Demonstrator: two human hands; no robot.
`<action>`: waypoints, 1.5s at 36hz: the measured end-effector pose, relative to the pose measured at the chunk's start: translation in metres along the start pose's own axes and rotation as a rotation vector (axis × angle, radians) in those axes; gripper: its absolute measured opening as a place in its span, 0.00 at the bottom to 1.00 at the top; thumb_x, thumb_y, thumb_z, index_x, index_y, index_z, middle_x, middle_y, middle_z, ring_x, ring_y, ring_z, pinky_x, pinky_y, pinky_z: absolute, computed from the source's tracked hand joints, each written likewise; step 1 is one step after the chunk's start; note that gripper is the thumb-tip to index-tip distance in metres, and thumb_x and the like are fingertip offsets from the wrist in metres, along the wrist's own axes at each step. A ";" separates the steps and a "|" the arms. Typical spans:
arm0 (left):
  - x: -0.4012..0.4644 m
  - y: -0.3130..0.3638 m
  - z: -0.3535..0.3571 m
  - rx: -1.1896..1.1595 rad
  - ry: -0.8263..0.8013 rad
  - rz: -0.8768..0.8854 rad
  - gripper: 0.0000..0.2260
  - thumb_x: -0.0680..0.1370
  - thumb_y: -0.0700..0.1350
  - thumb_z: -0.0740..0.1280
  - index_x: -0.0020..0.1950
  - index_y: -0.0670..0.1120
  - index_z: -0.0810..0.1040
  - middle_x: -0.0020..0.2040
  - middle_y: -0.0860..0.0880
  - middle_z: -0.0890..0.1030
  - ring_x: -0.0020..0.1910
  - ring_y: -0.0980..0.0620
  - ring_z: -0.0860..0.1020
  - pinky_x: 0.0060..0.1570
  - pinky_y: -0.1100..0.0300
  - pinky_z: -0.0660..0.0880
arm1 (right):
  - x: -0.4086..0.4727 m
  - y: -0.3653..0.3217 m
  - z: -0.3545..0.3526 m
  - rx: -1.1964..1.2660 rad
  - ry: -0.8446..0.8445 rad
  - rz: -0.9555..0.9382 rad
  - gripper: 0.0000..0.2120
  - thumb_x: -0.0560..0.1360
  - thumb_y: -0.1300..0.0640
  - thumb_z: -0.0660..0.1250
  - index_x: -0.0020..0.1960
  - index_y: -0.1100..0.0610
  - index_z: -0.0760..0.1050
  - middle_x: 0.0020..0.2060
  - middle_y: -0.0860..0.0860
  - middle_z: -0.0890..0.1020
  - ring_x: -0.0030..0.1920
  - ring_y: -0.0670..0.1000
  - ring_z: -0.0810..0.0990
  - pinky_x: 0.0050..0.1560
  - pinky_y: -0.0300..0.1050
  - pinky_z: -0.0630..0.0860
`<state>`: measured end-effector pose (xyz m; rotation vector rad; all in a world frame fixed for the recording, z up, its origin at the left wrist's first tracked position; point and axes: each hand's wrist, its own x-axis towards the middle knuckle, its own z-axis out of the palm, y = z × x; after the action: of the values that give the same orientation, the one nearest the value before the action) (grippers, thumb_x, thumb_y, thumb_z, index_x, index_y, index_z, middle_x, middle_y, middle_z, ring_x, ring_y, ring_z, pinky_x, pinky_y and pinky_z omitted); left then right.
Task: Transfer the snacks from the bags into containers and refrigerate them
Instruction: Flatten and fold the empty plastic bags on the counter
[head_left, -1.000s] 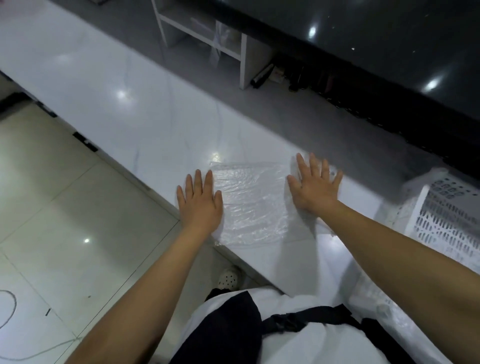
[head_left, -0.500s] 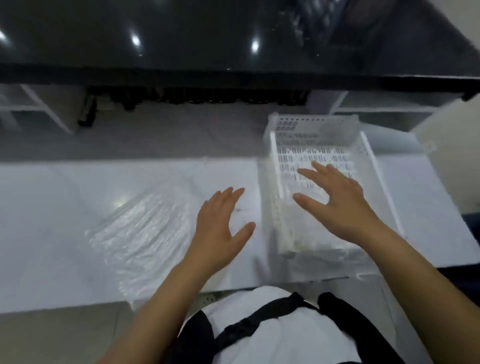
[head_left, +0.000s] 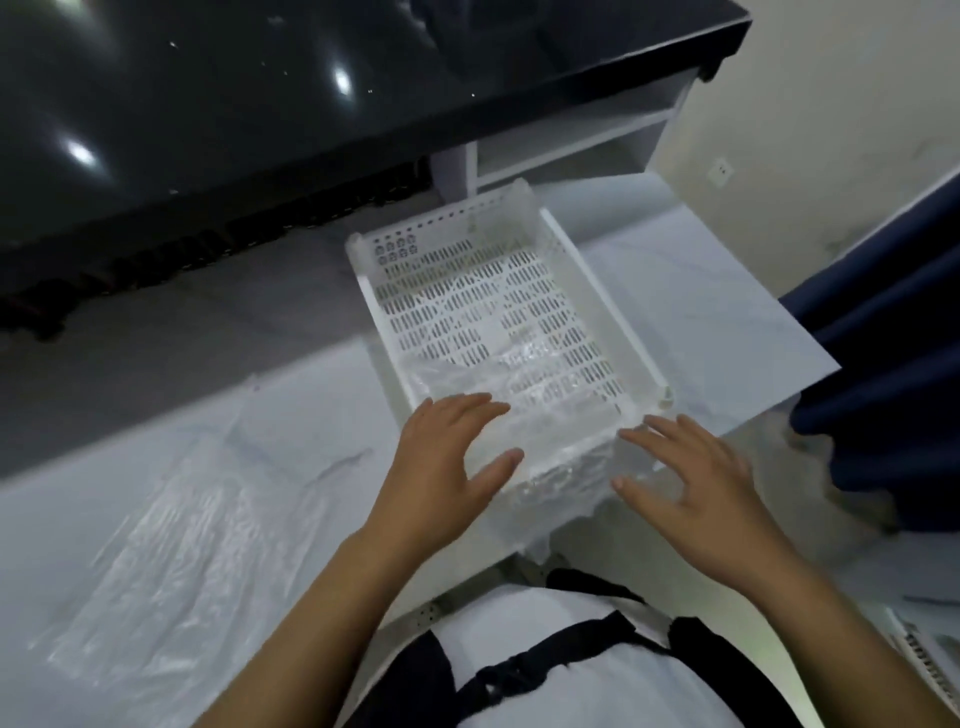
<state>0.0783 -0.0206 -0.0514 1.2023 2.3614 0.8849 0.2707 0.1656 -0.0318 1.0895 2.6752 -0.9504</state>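
White surface (head_left: 691, 312) carries the basket (head_left: 587, 291); my left grip (head_left: 447, 462) and right grip (head_left: 685, 483) hover spread, holding nothing. Slippery plastic film (head_left: 550, 467) could slide off.

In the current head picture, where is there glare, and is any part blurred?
Head view: bright lamp reflections glare on the black glossy surface; both the left hand and the right hand look slightly soft; the clear plastic bag shows faint sheen.

Setting: looking like a shop or service counter, type uncertain.
Evidence: white marble-look desk (head_left: 701, 291) running under a raised glossy black ledge (head_left: 260, 104); white shelving (head_left: 566, 140) sitting beneath; wall socket (head_left: 721, 168) showing at right.
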 end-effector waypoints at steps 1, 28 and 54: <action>0.011 0.000 -0.004 0.056 0.045 -0.005 0.22 0.79 0.59 0.67 0.72 0.55 0.75 0.72 0.53 0.75 0.72 0.52 0.69 0.76 0.48 0.61 | 0.004 0.000 0.000 0.014 0.012 -0.014 0.23 0.75 0.40 0.67 0.70 0.38 0.72 0.75 0.43 0.68 0.78 0.49 0.57 0.77 0.56 0.49; -0.001 0.067 -0.107 -0.375 0.269 -0.316 0.08 0.70 0.55 0.75 0.48 0.57 0.86 0.44 0.51 0.86 0.45 0.52 0.85 0.48 0.58 0.83 | 0.129 -0.081 -0.068 0.431 -0.431 -0.381 0.41 0.60 0.34 0.78 0.70 0.32 0.65 0.64 0.34 0.73 0.60 0.39 0.74 0.48 0.35 0.71; -0.253 -0.035 -0.050 -0.831 0.801 -0.729 0.22 0.77 0.33 0.71 0.61 0.59 0.83 0.47 0.60 0.84 0.38 0.54 0.82 0.44 0.67 0.76 | 0.093 -0.368 0.126 -0.454 -0.679 -1.049 0.05 0.77 0.52 0.71 0.42 0.46 0.82 0.43 0.41 0.82 0.45 0.46 0.81 0.44 0.43 0.75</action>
<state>0.1768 -0.2610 -0.0313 -0.3958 2.1741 1.9586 -0.0576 -0.0546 0.0272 -0.6972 2.5063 -0.5414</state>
